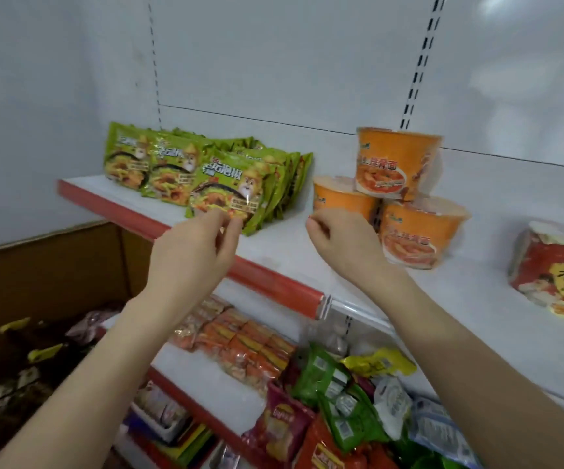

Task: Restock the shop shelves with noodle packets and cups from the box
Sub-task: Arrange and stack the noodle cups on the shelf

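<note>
We look through one head-worn camera, facing forward and down, close to the upper shelf point(477, 299) at three o'clock. The box point(54, 265) sits at eight and the lower shelf point(192, 365) at six.

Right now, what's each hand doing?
Left hand: pinching the front green noodle packet.
Right hand: fingers curled, holding nothing.

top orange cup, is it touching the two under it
Touching. The head view shows the top cup sitting on the lower left cup and lower right cup, no gap.
</note>
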